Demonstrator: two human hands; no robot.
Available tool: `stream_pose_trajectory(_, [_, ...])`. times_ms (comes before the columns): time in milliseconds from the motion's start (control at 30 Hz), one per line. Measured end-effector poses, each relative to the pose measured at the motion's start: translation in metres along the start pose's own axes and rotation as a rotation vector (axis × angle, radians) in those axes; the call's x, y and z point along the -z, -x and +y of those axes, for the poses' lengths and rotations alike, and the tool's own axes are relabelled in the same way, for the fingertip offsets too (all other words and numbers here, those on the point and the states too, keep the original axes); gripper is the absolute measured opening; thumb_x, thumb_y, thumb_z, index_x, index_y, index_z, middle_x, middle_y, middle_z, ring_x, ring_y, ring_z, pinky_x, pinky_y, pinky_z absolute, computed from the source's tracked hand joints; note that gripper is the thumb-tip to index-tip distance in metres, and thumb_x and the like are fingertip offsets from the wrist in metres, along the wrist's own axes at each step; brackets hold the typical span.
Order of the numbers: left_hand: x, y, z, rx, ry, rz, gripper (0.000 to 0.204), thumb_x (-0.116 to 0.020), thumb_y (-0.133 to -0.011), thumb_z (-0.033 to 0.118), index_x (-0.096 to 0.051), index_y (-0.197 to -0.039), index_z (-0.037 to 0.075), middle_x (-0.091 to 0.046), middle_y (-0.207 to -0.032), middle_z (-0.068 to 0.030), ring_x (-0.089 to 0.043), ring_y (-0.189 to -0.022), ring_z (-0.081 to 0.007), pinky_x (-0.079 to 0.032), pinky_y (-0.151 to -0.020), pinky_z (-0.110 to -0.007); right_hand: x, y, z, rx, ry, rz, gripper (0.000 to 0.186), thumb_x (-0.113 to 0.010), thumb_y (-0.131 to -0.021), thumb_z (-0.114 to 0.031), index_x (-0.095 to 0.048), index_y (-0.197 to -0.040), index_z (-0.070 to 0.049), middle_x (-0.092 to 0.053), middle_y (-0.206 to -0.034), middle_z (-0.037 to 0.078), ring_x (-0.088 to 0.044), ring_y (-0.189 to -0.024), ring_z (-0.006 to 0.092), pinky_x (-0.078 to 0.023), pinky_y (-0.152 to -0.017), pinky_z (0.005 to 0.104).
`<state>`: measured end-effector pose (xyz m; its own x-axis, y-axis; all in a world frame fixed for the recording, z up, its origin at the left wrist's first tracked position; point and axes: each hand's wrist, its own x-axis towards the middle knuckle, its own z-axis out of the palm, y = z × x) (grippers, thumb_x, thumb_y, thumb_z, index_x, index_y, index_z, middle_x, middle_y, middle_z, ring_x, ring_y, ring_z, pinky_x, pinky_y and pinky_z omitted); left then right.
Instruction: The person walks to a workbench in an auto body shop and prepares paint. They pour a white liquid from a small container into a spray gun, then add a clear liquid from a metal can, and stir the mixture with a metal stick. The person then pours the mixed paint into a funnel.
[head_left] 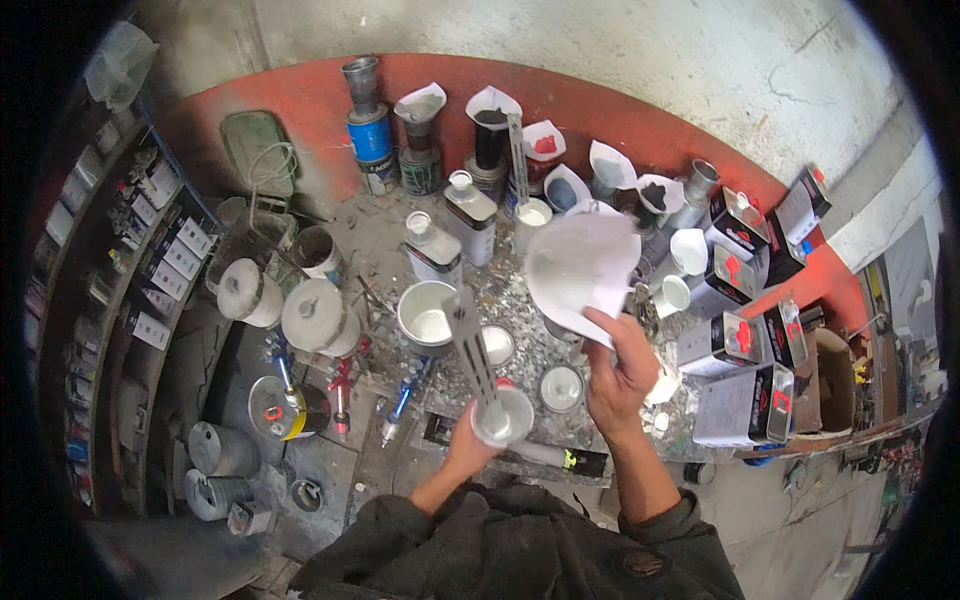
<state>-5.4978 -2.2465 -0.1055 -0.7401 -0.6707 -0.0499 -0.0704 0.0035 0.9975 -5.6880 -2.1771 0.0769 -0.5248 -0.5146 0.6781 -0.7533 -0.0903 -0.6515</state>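
My left hand (466, 450) is closed around a small white mixing cup (517, 412) near the front edge of the cluttered bench. A long slotted stirring stick (468, 338) stands tilted in the cup, which has pale contents. Higher and to the right, my right hand (622, 378) pinches the lower edge of a white paper paint strainer (580, 262). Below the strainer sits a round open tin (562, 388) with something whitish in it. Left of it are another round tin (497, 346) and a wide pot (425, 312) holding white liquid.
Along the red back panel (440, 75) stand several cans topped with paper strainers. Rectangular metal cans (745, 405) crowd the right side. Two lidded containers (318, 315) and spray guns (400, 405) line the left edge. Shelves (150, 260) rise farther left.
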Motion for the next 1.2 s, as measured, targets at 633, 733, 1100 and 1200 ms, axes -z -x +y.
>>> stream_pose_trajectory(633, [0.017, 0.053, -0.022, 0.114, -0.025, 0.027, 0.072, -0.092, -0.069, 0.009, -0.054, -0.129, 0.003, -0.068, -0.118, -0.0115, -0.067, -0.11, -0.0242, -0.053, -0.096, -0.039, 0.109, 0.166, 0.226, -1.114, -0.065, 0.294, 0.06, -0.063, -0.101, -0.051, -0.063, -0.135, -0.002, -0.066, -0.122, 0.008, -0.06, -0.114, 0.0158, -0.049, -0.096, 0.0375])
stream_pose_trajectory(733, [0.011, 0.05, -0.007, 0.086, -0.027, 0.009, 0.073, -0.091, -0.069, 0.006, -0.053, -0.13, 0.003, -0.068, -0.12, -0.01, -0.066, -0.11, -0.0226, -0.052, -0.096, -0.037, 0.074, 0.151, 0.231, -1.291, -0.391, 0.188, 0.068, -0.052, -0.101, -0.064, -0.064, -0.134, -0.006, -0.067, -0.132, 0.007, -0.057, -0.122, 0.0175, -0.042, -0.103, 0.0452])
stream_pose_trajectory(1100, [-0.011, 0.062, 0.005, 0.077, -0.049, 0.061, 0.081, -0.094, -0.065, 0.006, -0.05, -0.133, 0.002, -0.066, -0.121, -0.0098, -0.065, -0.111, -0.0222, -0.052, -0.098, -0.038, 0.148, 0.189, 0.203, -1.166, -0.659, 0.27, 0.038, -0.063, -0.1, -0.036, -0.076, -0.103, 0.0, -0.073, -0.089, 0.006, -0.062, -0.076, 0.0127, -0.046, -0.071, 0.0267])
stream_pose_trajectory(1200, [-0.017, 0.06, -0.005, 0.109, -0.128, 0.04, 0.084, -0.095, -0.065, 0.008, -0.049, -0.135, 0.001, -0.066, -0.122, -0.0104, -0.065, -0.112, -0.022, -0.052, -0.098, -0.038, 0.189, 0.214, 0.198, -1.207, -0.459, 0.075, 0.035, -0.065, -0.097, -0.033, -0.077, -0.104, -0.002, -0.074, -0.096, 0.006, -0.064, -0.081, 0.0146, -0.049, -0.074, 0.0306])
